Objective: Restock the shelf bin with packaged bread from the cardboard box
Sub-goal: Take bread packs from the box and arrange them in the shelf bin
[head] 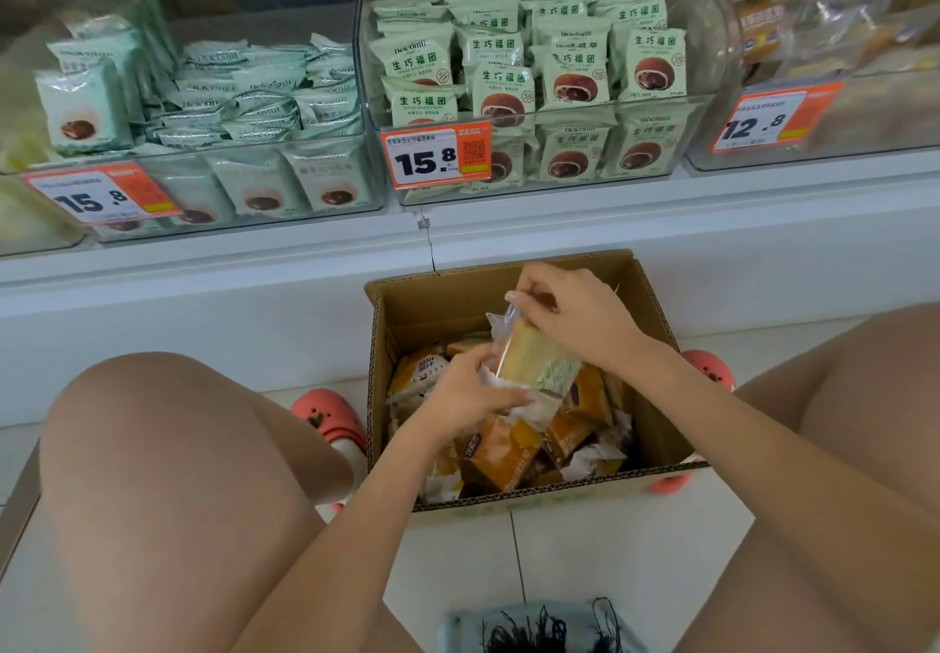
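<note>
The person crouches on the tiled floor [585, 566] with the open cardboard box [432, 304] between the knees, set against the white shelf base [203, 296].

Hands:
- The right hand [575, 316] is above the far half of the box. Its fingers [529, 291] are curled and pinch the top sealed edge of a clear packaged bread [529, 352], which is held upright and tilted over the box contents.
- The left hand [465, 393] is at the lower left of the same packet. Its fingers are curled around the lower end and grip it from beneath and from the left side.

Task items:
- The held packet shows a pale yellow slice through clear wrap, with a printed panel on its right face. It is raised above the other packets and remains within the box outline.
- Loose orange and white packets [508, 454] fill the lower part of the box in a disordered pile.

Shelf:
- Three clear bins stand side by side on the shelf above. The left bin [325, 205] holds pale green packets, partly toppled.
- The centre bin [610, 113] holds green packets in upright rows and carries an orange price tag [437, 156] reading 15.8.
- The right bin [712, 32] holds blurred yellowish packets; its tag reads 12.8.

A pink clog [330, 413] sits on the floor left of the box.
</note>
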{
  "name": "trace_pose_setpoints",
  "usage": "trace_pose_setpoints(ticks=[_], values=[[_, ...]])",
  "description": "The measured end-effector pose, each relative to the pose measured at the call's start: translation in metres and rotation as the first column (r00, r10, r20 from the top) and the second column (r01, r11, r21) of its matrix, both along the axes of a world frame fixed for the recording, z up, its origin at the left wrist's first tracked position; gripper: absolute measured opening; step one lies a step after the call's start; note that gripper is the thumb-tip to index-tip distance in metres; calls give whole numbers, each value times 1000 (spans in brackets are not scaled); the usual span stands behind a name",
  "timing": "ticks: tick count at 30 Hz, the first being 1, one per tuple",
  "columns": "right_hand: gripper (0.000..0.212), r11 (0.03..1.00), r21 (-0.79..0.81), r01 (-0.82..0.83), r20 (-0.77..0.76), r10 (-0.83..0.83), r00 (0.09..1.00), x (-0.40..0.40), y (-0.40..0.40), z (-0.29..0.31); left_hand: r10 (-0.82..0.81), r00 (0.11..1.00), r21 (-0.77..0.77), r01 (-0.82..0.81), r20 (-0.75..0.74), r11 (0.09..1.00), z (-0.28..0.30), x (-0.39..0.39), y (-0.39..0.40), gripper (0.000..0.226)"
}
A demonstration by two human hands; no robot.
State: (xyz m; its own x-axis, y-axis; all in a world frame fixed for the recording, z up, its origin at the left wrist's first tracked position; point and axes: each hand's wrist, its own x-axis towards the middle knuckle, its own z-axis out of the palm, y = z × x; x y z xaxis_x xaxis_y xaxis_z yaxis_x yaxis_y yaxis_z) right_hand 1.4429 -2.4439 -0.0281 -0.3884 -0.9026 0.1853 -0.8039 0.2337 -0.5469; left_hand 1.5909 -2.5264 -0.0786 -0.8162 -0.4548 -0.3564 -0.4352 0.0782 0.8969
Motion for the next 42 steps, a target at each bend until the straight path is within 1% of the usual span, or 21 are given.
trace_pose_setpoints(ticks=[2, 4, 6, 8, 9, 10, 12, 15, 16, 18, 20, 21, 22, 24, 25, 28, 31, 34, 36, 39, 42], values=[[21, 998, -14, 62, 130, -59, 990, -3, -3, -3, 28, 1000, 92, -28, 1, 995, -1, 2, -5, 46], [22, 990, -1, 140, 326, -132, 936, -7, -3, -3, 41, 999, 238, -33, -29, 971, 3, 6, -5, 36], [32, 976, 139, 166, 497, -213, 841, -13, 1, -1, 61, 997, 344, -38, -54, 938, 6, 7, -7, 32], [41, 935, 353, 33, 643, -268, 717, -19, 9, 1, 102, 993, 410, -68, -61, 910, 7, 9, -10, 34], [40, 912, 406, -55, 695, -270, 666, -21, 14, 1, 127, 990, 426, -93, -54, 900, 8, 9, -12, 33], [36, 906, 411, -107, 732, -257, 631, -21, 17, 1, 151, 988, 420, -122, -37, 899, 8, 9, -13, 31], [30, 928, 361, -90, 754, -234, 614, -20, 19, 2, 221, 975, 394, -199, -13, 897, 8, 8, -15, 30], [27, 959, 260, 110, 720, -268, 640, -16, 15, 2, 422, 907, 363, -393, -2, 845, 7, 10, -21, 33], [31, 954, 233, 188, 714, -299, 633, -17, 13, 3, 486, 874, 346, -458, 5, 819, 6, 12, -24, 30], [49, 922, 197, 334, 736, -364, 571, -22, 13, 5, 554, 833, 332, -524, 6, 784, 5, 16, -30, 24], [66, 892, 192, 410, 763, -398, 509, -27, 14, 10, 537, 844, 316, -509, -1, 801, 5, 14, -32, 23], [64, 892, 195, 408, 768, -398, 502, -28, 15, 12, 516, 857, 331, -484, -8, 810, 6, 12, -30, 24], [55, 899, 200, 389, 772, -389, 503, -28, 15, 13, 493, 870, 368, -454, -15, 811, 8, 9, -28, 26], [40, 910, 201, 362, 788, -370, 492, -24, 14, 9, 474, 880, 448, -410, -35, 794, 10, 5, -22, 27], [37, 909, 200, 365, 792, -370, 486, -22, 13, 7, 481, 875, 471, -405, -47, 783, 11, 4, -21, 25], [37, 906, 202, 371, 812, -367, 453, -16, 11, 1, 520, 853, 518, -425, -47, 743, 13, 3, -22, 20], [36, 907, 192, 374, 840, -349, 416, -12, 11, -4, 574, 818, 609, -452, -7, 652, 15, 4, -23, 10], [35, 901, 188, 391, 841, -353, 409, -10, 10, -8, 595, 804, 633, -470, 19, 615, 16, 5, -24, 10], [33, 901, 185, 393, 846, -349, 403, -9, 10, -10, 591, 806, 622, -476, 27, 621, 15, 4, -26, 13], [32, 902, 177, 395, 847, -344, 405, -9, 12, -11, 554, 831, 530, -489, 42, 693, 16, 2, -26, 11], [31, 898, 202, 391, 815, -375, 442, -11, 13, -14, 523, 851, 272, -517, 57, 812, 18, 1, -28, 12]])
